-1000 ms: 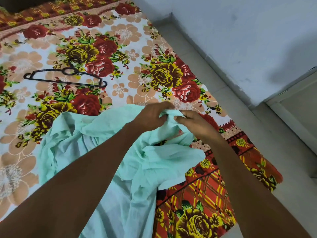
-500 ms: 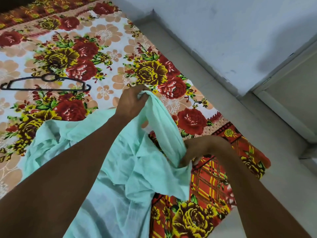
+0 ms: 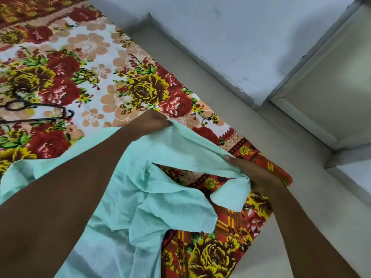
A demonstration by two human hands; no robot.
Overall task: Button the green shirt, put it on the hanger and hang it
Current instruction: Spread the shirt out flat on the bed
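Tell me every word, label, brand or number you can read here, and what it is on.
None: no readable text appears in this view.
The green shirt, gripped by the left hand and the right hand, shows no visible tag or print.
The floral bedsheet carries only a pattern.
The black hanger shows no marking.

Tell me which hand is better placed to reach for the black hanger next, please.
The left hand, probably. It grips the green shirt on the side where the black hanger lies on the floral bedsheet. The right hand holds the shirt near the bed's far edge.
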